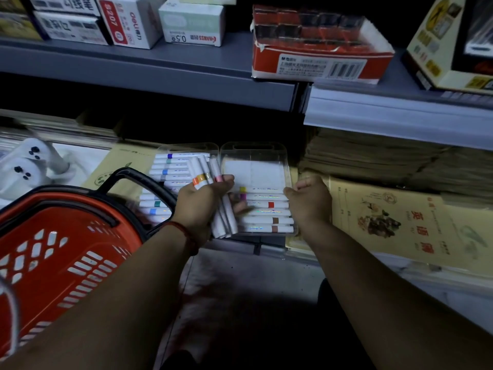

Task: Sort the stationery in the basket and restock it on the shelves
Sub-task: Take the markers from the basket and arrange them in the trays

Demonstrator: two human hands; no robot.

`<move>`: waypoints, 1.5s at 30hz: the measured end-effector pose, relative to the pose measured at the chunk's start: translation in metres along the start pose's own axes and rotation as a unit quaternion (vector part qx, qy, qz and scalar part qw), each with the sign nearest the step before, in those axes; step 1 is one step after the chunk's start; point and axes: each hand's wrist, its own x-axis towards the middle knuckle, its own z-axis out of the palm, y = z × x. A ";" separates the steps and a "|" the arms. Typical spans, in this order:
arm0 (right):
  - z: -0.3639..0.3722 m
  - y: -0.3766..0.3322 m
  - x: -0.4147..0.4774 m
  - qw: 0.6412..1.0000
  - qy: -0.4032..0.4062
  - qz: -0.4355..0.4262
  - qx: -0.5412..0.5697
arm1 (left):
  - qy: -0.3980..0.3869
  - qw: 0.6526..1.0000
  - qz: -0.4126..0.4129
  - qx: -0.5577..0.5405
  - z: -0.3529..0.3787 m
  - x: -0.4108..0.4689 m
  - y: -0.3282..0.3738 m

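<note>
Markers [225, 222] gripped in left hand [197, 202] over case [256, 162]; right hand [310, 204] beside it, grip unclear.

Stuff on the top shelf [133, 60] reads upside down to me: red-and-white box [128, 20] says deli and S207, pale box [190, 24] beside it says 0.5 and HANSS, white box [66, 4] far left says 勾线笔. Tan exercise book [394, 220] lower right: 英语簿.
</note>
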 end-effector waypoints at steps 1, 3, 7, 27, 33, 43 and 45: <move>-0.001 -0.006 -0.005 0.999 0.012 -0.037 -0.026 | -0.001 1.000 -0.010 -0.008 -0.002 0.003 0.000; -0.003 -0.023 -0.017 0.996 -0.047 -0.080 0.001 | -0.002 1.000 -0.016 -0.019 -0.004 0.008 0.000; -0.012 -0.059 -0.046 0.935 -0.340 -0.065 0.078 | 0.014 1.000 -0.001 -0.021 -0.004 0.014 -0.003; 0.001 -0.020 0.022 0.866 -0.155 -0.364 -0.306 | -0.039 0.996 -0.075 -0.010 -0.004 0.025 -0.017; 0.007 -0.005 0.013 0.799 -0.071 -0.435 -0.410 | -0.032 0.996 -0.079 -0.004 -0.007 0.029 -0.019; 0.008 0.018 -0.015 0.822 -0.146 -0.411 -0.367 | -0.027 0.997 -0.071 -0.027 -0.006 0.025 -0.014; 0.000 0.010 -0.017 0.817 -0.183 -0.401 -0.371 | -0.026 0.997 -0.070 -0.034 -0.004 0.025 -0.013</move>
